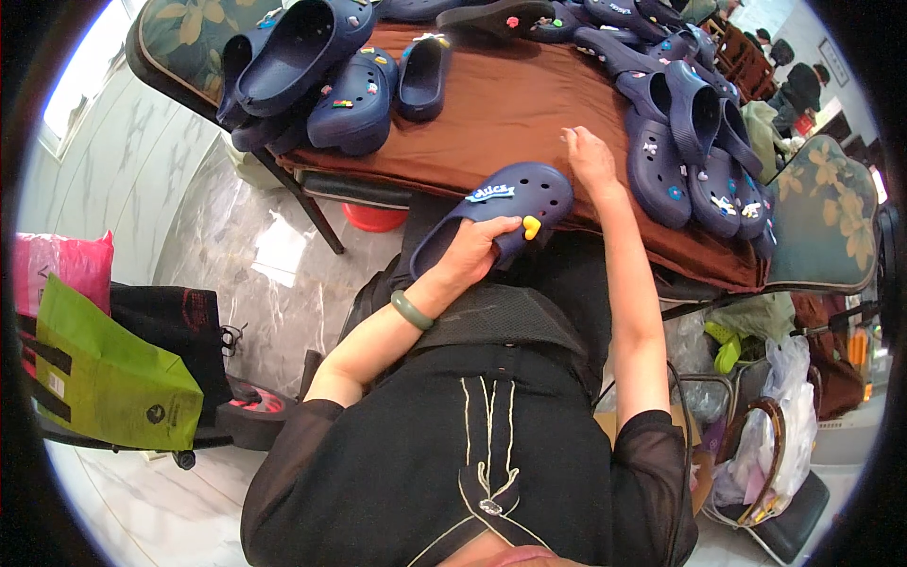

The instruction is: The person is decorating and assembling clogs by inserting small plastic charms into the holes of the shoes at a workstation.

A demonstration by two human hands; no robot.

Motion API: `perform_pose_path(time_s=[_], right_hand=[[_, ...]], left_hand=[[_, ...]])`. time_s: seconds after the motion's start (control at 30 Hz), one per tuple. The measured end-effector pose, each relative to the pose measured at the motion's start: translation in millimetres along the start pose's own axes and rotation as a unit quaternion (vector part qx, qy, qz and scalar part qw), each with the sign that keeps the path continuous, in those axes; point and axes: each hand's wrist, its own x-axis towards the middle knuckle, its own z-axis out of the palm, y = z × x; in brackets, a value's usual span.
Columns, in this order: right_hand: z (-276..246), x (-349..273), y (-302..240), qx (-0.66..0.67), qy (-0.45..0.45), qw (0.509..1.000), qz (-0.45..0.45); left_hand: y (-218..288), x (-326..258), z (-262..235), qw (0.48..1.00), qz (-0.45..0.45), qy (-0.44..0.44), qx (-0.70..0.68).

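Note:
My left hand point(472, 253) grips a navy blue clog point(496, 215) by its side, above my lap at the table's near edge. The clog carries a blue-and-white charm on top and a small yellow charm point(532, 227) by my thumb. My right hand point(589, 159) rests flat on the brown cloth point(515, 104), fingers spread, holding nothing. It lies just left of a pile of navy clogs point(694, 142). A green bangle point(412, 310) circles my left wrist.
More navy clogs point(312, 76) with charms are heaped at the table's far left and along the back. A green paper bag point(104, 378) and pink bag point(61, 269) stand at left on the marble floor. A floral chair point(822, 227) and plastic bags point(775, 425) crowd the right.

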Motion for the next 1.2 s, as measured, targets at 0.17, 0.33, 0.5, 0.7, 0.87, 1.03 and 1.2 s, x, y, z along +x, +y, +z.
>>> perform_pose_path(time_s=[0.17, 0.33, 0.5, 0.7, 0.87, 1.03, 1.2], right_hand=[[-8.7, -9.0, 1.7, -0.160, 0.149, 0.960, -0.174], [-25.8, -26.8, -80.4, 0.054, -0.146, 0.929, -0.336], [-14.3, -27.1, -93.0, 0.017, -0.276, 0.916, -0.290], [-16.6, -43.2, -101.4, -0.034, -0.212, 0.921, -0.324], [-20.4, -41.5, -104.4, -0.002, -0.223, 0.916, -0.335], [0.1, -43.2, -105.2, -0.070, -0.124, 0.894, -0.426], [6.3, -43.7, -113.5, -0.045, -0.129, 0.924, -0.357]], left_hand=[[3.4, 1.0, -1.4, 1.000, 0.002, -0.002, 0.001], [6.1, 4.5, -5.7, 0.999, 0.024, -0.029, 0.015], [8.1, 4.8, -7.2, 0.999, 0.023, -0.023, 0.011], [2.9, 3.2, -12.1, 0.998, 0.050, 0.001, 0.024], [2.9, 4.6, -15.4, 0.999, 0.034, -0.007, 0.026], [5.3, 8.0, -17.2, 0.999, 0.030, 0.010, 0.012], [7.8, 7.6, -16.6, 0.999, 0.043, 0.019, 0.010]])
